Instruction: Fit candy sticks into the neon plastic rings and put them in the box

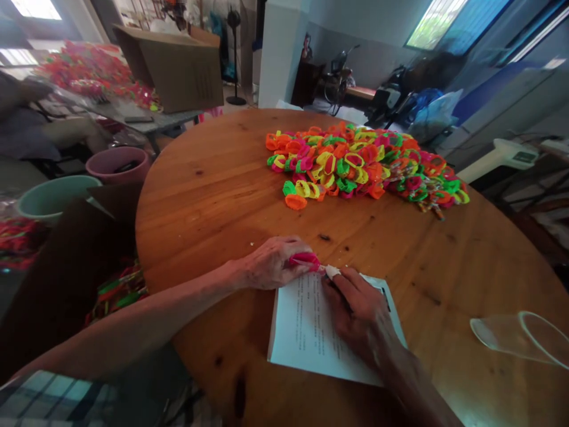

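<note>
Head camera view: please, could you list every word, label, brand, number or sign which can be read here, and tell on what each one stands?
No text can be read with certainty.
Sheet of paper on the table: printed lines, too small to read; the right hand covers part.
Cardboard box in the background: faint marks on its side, too blurred to read.

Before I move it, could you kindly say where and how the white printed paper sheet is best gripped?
Probably pinch the sheet by its near left corner, coming from the wearer's side: it lies flat on the round brown wooden table, that corner is uncovered, and the bare right hand covers part of its right half.
</note>
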Demonstrator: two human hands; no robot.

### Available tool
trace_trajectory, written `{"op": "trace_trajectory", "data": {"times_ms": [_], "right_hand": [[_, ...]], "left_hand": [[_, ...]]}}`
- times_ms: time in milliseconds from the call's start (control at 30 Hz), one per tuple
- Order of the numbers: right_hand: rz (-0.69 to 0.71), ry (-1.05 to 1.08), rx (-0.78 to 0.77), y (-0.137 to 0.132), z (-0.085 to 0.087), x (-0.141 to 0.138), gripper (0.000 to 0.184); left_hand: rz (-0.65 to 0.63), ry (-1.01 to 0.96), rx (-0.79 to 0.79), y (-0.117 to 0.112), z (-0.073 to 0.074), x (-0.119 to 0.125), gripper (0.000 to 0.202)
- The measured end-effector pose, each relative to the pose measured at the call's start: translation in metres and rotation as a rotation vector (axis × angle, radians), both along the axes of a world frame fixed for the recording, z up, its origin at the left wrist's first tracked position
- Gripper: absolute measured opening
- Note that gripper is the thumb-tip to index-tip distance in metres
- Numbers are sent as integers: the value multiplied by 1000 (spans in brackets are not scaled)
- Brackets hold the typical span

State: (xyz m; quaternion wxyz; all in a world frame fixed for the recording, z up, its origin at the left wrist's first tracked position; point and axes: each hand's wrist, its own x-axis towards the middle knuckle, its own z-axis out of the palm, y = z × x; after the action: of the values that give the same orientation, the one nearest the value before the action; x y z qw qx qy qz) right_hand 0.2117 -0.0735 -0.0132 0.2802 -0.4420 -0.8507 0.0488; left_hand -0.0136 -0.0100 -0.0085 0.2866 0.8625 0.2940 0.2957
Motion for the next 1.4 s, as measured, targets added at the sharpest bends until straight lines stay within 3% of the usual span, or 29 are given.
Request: {"op": "trace_trajectory", "data": {"times_ms": [300,500,667,867,1033,1200,1300,1400], "right_hand": [[2,-354,90,-2,6,-6,18],[-52,-457,111,-3,11,-10,19],[-9,-561,105,-4,18,-15,24],[10,-397,58,-3,12,-12,28],[-30,-240,274,-3,-13,-23,23],[-75,-342,404,-4,-3,-38,29],[-75,-355,320,-6,2,-29,28],[23,-220,153,8,5,-12,19]], "left_hand": [[13,20,3,0,-2,2,25],[-2,24,-11,0,2,3,24],[-8,-2,-24,3,1,1,25],[37,17,-25,0,3,6,24],[68,54,-5,-8,5,2,28],[129,95,16,-7,10,-8,25],[137,151,51,-12,9,0,29],[145,240,68,-17,13,4,26]]}}
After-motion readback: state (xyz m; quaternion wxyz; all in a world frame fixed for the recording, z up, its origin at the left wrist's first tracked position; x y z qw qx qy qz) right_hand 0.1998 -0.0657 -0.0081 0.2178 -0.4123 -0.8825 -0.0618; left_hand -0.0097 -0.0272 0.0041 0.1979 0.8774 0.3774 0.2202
